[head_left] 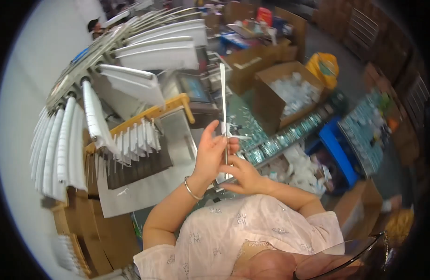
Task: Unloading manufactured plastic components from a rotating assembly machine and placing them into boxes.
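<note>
In front of my chest I hold a long, narrow white strip point(223, 95) upright between both hands. My left hand point(209, 156), with a silver bangle at its wrist, is closed around the strip's lower half; its thumb and finger point up beside it. Lower down, my right hand point(245, 175) closes around the strip's bottom part, close under the left. The lowest end is partly hidden by my fingers. A small white piece point(232, 130) shows just behind the left fingertips; I cannot tell whether it joins the strip.
At left, a rotary machine carries several white-wrapped arms point(96, 114). Beneath them stands a wooden rack point(154, 114) with hanging white strips beside a metal tray point(177, 133). To the right are a carton point(268, 105) of clear pieces, a long row of clear packets point(289, 133) and a blue bin point(338, 154).
</note>
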Motion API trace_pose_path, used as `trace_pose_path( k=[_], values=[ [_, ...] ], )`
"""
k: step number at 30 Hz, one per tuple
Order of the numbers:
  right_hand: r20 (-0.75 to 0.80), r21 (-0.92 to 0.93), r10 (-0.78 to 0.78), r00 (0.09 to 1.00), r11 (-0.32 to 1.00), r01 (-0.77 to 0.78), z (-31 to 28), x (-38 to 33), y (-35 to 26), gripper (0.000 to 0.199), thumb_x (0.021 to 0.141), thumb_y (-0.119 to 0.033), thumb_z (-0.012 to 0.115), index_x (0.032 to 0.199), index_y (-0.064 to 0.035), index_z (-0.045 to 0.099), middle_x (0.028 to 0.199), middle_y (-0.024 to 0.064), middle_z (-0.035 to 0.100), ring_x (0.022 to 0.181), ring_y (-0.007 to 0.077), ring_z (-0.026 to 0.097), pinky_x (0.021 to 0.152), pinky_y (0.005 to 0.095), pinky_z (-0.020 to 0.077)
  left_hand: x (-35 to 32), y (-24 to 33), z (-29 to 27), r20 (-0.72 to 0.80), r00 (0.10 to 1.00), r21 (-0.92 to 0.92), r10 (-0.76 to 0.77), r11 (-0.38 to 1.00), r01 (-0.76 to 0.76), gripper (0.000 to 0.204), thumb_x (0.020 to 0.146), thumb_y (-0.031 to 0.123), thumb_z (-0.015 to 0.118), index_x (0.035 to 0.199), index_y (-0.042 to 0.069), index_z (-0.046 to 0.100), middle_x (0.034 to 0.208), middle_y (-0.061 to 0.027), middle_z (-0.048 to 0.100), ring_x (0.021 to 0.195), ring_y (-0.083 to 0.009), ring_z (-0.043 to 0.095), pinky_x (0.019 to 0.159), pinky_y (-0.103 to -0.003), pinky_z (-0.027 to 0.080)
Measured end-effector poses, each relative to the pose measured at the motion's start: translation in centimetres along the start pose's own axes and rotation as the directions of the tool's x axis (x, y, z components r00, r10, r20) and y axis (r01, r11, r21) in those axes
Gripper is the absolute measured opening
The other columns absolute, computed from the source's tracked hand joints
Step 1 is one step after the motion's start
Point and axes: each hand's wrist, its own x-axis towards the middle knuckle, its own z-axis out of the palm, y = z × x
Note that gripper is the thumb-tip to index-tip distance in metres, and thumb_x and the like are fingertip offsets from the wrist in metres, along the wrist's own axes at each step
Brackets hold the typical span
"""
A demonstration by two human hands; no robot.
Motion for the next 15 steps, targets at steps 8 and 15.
trace_pose_path(
  k=[8, 15],
  values=[
    [-0.559, -0.066, 0.113, 0.822, 0.982, -0.18, 5.4, -1.8, -5.4, 0.015, 0.075, -0.007, 0.056, 0.089, -0.0017, 0.052, 0.076, 0.0106, 0.05, 0.068, 0.0238, 0.049, 0.06, 0.0292, 0.041, -6.8, 2.3, -6.6, 0.397, 0.916, 0.442, -0.056, 0.886, -0.138, 0.058, 0.081, 0.002, 0.049, 0.13, 0.002, 0.018, 0.107, -0.0151, 0.053, 0.096, -0.0189, 0.053, 0.083, -0.03, 0.043],
    [-0.766, 0.279, 0.449, 0.459, 0.876, -0.393, 10.5, -4.7, -17.0, 0.033, 0.085, -0.021, 0.049, 0.105, 0.0053, 0.049, 0.074, 0.0101, 0.056, 0.057, 0.0141, 0.051, 0.05, 0.0234, 0.041, -18.1, 9.7, -25.2, 0.675, 0.722, 0.736, 0.152, -0.074, -0.673, 0.022, 0.066, 0.001, 0.059, 0.088, -0.001, 0.056, 0.09, -0.0133, 0.056, 0.082, -0.031, 0.052, 0.073, -0.037, 0.042]
  ],
)
